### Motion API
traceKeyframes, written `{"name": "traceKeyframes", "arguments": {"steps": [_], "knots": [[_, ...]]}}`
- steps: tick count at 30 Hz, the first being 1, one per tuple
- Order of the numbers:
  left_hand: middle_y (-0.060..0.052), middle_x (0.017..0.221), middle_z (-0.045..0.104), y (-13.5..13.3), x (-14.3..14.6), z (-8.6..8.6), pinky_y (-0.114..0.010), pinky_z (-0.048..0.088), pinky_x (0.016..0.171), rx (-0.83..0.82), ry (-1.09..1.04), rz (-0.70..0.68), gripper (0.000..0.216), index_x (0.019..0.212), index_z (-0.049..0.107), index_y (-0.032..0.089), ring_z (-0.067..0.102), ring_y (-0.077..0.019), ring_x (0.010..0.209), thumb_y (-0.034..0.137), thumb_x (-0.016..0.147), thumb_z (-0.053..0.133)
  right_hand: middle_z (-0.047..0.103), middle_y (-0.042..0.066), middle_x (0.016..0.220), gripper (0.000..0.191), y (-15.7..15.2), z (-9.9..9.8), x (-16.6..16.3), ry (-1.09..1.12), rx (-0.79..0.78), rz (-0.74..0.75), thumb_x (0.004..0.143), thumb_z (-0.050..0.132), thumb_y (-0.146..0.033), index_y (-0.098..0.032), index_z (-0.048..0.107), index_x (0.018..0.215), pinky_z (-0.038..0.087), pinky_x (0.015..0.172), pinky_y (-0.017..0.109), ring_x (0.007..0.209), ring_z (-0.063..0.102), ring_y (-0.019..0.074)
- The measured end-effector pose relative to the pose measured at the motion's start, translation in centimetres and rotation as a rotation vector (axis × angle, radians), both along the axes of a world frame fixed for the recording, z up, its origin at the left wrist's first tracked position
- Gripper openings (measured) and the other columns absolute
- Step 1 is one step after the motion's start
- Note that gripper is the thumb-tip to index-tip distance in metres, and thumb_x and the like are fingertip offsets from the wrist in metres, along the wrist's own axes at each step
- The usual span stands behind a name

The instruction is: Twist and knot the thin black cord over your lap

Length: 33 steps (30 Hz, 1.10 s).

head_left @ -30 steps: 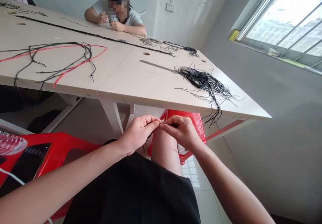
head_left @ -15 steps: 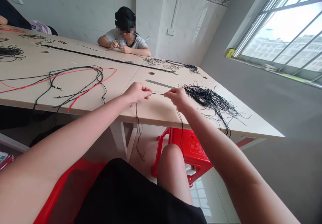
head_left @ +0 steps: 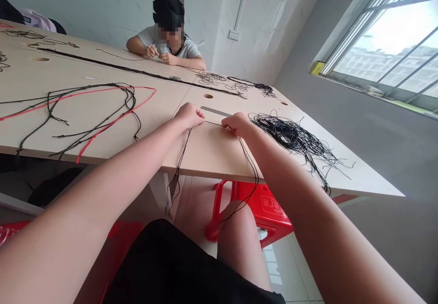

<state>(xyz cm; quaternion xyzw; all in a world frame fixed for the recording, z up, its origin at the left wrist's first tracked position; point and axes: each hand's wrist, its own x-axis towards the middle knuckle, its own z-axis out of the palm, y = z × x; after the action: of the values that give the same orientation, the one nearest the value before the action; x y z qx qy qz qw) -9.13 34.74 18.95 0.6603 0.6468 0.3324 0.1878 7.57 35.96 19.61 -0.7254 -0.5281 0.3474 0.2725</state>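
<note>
Grip: the left hand (head_left: 190,115) and the right hand (head_left: 236,124) are both closed, fingers curled under, each pinching the same thin black cord (head_left: 212,122). The short span between the two pinches runs taut and close to level, low over the table (head_left: 205,156); whether it touches the surface cannot be told.

Below the grip: one free tail (head_left: 178,172) drops from the left pinch past the table edge, and a second tail (head_left: 253,176) drops from the right pinch and loops toward the person's knee.

Just beyond the grip: a metal ruler (head_left: 215,111) lies flat, roughly parallel to the taut span and near it.

Step in hand, as judged: the cord appears to be drawn straight next to the ruler, as for gauging a length. Further handling calls for even tension at both pinches and the span held parallel to the ruler edge.

Outboard of the right hand: a loose heap of black cords (head_left: 290,135), some strands trailing over the table edge. Under that side, a red stool (head_left: 267,208).

Outboard of the left hand, well apart: long black and red cords (head_left: 102,108) laid in loops.

Far beyond the grip: a seated co-worker (head_left: 171,44) with both hands together at the table's far end.
</note>
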Motion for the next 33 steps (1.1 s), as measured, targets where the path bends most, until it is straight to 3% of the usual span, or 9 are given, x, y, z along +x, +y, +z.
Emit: {"name": "traceKeyframes", "arguments": {"steps": [12,19,33], "knots": [[-0.002,0.072,0.069,-0.4,0.08,0.31,-0.024,0.046,0.071,0.017,0.14,-0.046,0.018,0.072,0.073,0.02,0.061,-0.0186,0.075,0.014,0.057,0.065,0.025,-0.009,0.039,0.032,0.13,0.54,0.0,0.032,-0.049,0.016,0.06,0.063,-0.003,-0.02,0.037,0.052,0.017,0.034,0.02,0.037,0.022,0.0039],[-0.004,0.082,0.07,-0.29,0.09,0.39,-0.025,0.046,0.072,-0.014,0.187,-0.062,0.02,0.073,0.073,0.02,0.061,-0.0204,0.079,0.013,0.057,0.063,0.025,-0.008,0.038,0.033,0.14,0.79,0.06,0.006,-0.073,0.018,0.058,0.064,-0.004,-0.021,0.036,0.051,0.014,0.035,0.021,0.038,0.021,0.0045],[-0.004,0.08,0.069,-0.24,0.25,0.24,-0.025,0.047,0.071,-0.022,0.155,-0.039,0.016,0.067,0.069,0.021,0.061,-0.0211,0.078,0.012,0.054,0.064,0.028,-0.008,0.044,0.03,-0.05,0.24,-0.19,-0.045,-0.014,-0.005,0.059,0.064,-0.008,-0.021,0.037,0.058,0.021,0.037,0.022,0.04,0.026,0.0057]]}}
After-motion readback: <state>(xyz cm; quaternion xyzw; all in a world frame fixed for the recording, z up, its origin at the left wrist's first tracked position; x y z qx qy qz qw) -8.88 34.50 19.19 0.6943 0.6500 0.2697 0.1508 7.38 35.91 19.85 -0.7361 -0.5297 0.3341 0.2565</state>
